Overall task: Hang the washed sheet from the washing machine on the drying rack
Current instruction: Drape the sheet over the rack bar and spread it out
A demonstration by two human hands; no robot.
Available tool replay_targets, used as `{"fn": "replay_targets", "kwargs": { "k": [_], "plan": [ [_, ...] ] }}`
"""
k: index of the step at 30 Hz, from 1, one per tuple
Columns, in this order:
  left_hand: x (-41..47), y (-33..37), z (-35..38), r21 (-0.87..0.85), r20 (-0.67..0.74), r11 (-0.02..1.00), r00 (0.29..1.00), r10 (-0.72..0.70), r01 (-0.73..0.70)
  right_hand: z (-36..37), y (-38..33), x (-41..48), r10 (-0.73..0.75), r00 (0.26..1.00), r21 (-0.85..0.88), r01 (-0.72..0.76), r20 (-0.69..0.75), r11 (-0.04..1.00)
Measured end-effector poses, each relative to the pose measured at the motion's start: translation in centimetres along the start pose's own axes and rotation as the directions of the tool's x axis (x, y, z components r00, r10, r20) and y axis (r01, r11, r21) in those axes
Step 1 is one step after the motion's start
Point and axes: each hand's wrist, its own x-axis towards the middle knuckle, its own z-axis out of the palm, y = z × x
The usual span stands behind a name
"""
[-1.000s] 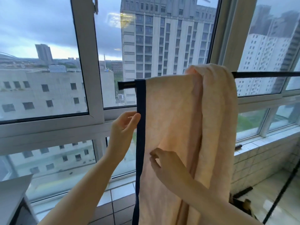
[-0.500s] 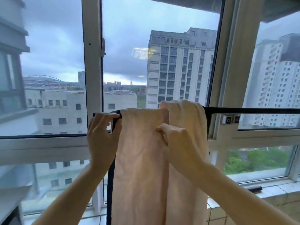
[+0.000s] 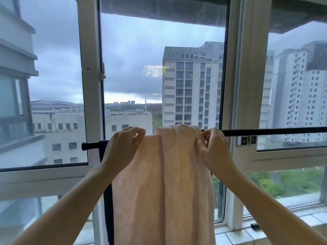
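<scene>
tall white window frames (image 3: 242, 85) fill the view, with grey cloud and a high-rise block (image 3: 191, 85) beyond the glass; across them runs a black rod (image 3: 274, 132), its capped left end poking out past the cloth. both bare forearms reach up from the lower corners to this rod. the left hand (image 3: 123, 147) is raised at the rod with its back to the camera, wrist bent, fingers curled forward and the thumb close to the fingertips right at the cloth's top edge; whether any cloth is nipped between them cannot be told. the right hand (image 3: 215, 147) is at the rod too, knuckles up, fingers curled in and pinching the bunched right edge of the sheet (image 3: 162, 183) where it crosses the rod. the peach sheet is draped over the rod between the two hands, heaped in a soft hump on top and falling in long folds below the rod, out of view at the bottom. the rod itself is hidden under the cloth and behind both hands. a dark border strip (image 3: 108, 200) hangs below the rod on the sheet's left side, partly behind the left forearm. just under the rod, right of the right hand, two small white boxes (image 3: 247, 140) sit on the frame. far below the rod a tiled sill (image 3: 247, 236) carries a small dark object (image 3: 254, 226), too small to make out
</scene>
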Motion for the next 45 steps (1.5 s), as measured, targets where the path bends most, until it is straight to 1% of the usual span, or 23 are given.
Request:
{"fn": "replay_targets", "kwargs": {
  "k": [1,3,5,9,12,15,17,19,21,23,25,27,29,31,35,37,39,41,43,44,45],
  "plan": [
    [-0.1,-0.2,0.1,-0.003,0.01,1.0,1.0,0.007,-0.007,0.1,0.1,0.1,0.086,0.995,0.042,-0.088,0.046,0.995],
    [-0.5,-0.6,0.3,0.005,0.019,1.0,1.0,0.022,-0.022,0.3,-0.2,0.5,0.244,0.958,0.111,-0.262,0.152,0.959],
    [-0.7,-0.9,0.3,0.017,0.021,0.999,0.999,0.04,-0.04,0.5,-0.5,1.0,0.345,0.909,0.132,-0.381,0.232,0.915],
    [-0.8,-1.2,0.2,0.037,0.02,0.998,0.998,0.055,-0.056,0.6,-1.4,1.6,0.437,0.825,0.204,-0.526,0.36,0.825],
    [-0.9,-1.4,0.2,0.034,0.019,0.998,0.998,0.061,-0.062,0.4,-2.2,1.9,0.461,0.791,0.2,-0.567,0.402,0.799],
    [-0.9,-1.3,0.0,0.026,0.018,0.997,0.997,0.075,-0.076,-0.1,-3.0,2.0,0.442,0.797,0.196,-0.551,0.412,0.811],
    [-1.0,-1.1,-0.1,0.024,0.023,0.995,0.995,0.093,-0.094,-0.6,-3.5,1.9,0.407,0.815,0.191,-0.514,0.411,0.836],
    [-1.1,-0.9,-0.2,0.033,0.024,0.994,0.994,0.107,-0.107,-1.0,-3.9,1.9,0.37,0.843,0.149,-0.454,0.39,0.879],
    [-1.2,-0.8,-0.3,0.04,0.018,0.993,0.994,0.107,-0.107,-1.3,-4.4,2.1,0.316,0.878,0.07,-0.363,0.359,0.929],
    [-1.2,-0.8,-0.4,0.042,0.014,0.994,0.994,0.104,-0.105,-1.4,-5.0,2.4,0.231,0.92,-0.03,-0.233,0.316,0.972],
    [-1.0,-0.9,-0.6,0.047,0.018,0.994,0.995,0.096,-0.097,-1.1,-5.6,3.1,0.161,0.95,-0.097,-0.14,0.268,0.985],
    [-0.6,-1.0,-0.7,0.024,0.065,0.999,0.997,0.029,-0.03,-0.7,-6.5,3.6,0.127,0.965,-0.157,-0.092,0.23,0.983],
    [0.2,-1.5,-0.7,0.013,0.126,0.997,0.989,-0.076,0.075,0.1,-7.3,4.0,0.083,0.967,-0.184,-0.039,0.24,0.982],
    [0.9,-1.8,-1.0,-0.035,0.174,0.989,0.976,-0.133,0.141,0.8,-8.3,3.7,-0.019,0.958,-0.135,0.06,0.287,0.989],
    [1.8,-1.1,-2.0,-0.195,0.278,0.958,0.948,-0.152,0.211,2.5,-10.2,2.4,-0.241,0.914,-0.072,0.279,0.327,0.958],
    [2.1,-1.1,-2.4,-0.25,0.326,0.932,0.929,-0.176,0.264,3.9,-10.7,1.9,-0.34,0.87,-0.032,0.375,0.357,0.926],
    [2.1,-1.6,-2.6,-0.241,0.355,0.92,0.911,-0.212,0.309,5.1,-11.2,1.8,-0.356,0.844,0.044,0.37,0.402,0.928],
    [2.0,-2.4,-3.0,-0.201,0.377,0.917,0.891,-0.253,0.345,5.3,-11.4,2.4,-0.255,0.818,0.127,0.221,0.516,0.967],
    [1.9,-2.6,-3.4,-0.193,0.409,0.905,0.869,-0.278,0.38,4.8,-10.9,3.5,-0.143,0.76,0.124,0.084,0.633,0.989],
    [1.8,-2.5,-3.5,-0.201,0.425,0.894,0.858,-0.289,0.4,4.5,-10.6,3.8,-0.14,0.74,0.133,0.069,0.658,0.989],
    [1.7,-2.3,-3.5,-0.21,0.436,0.883,0.849,-0.3,0.42,4.3,-10.3,4.2,-0.181,0.718,0.184,0.074,0.673,0.98]
  ]
}}
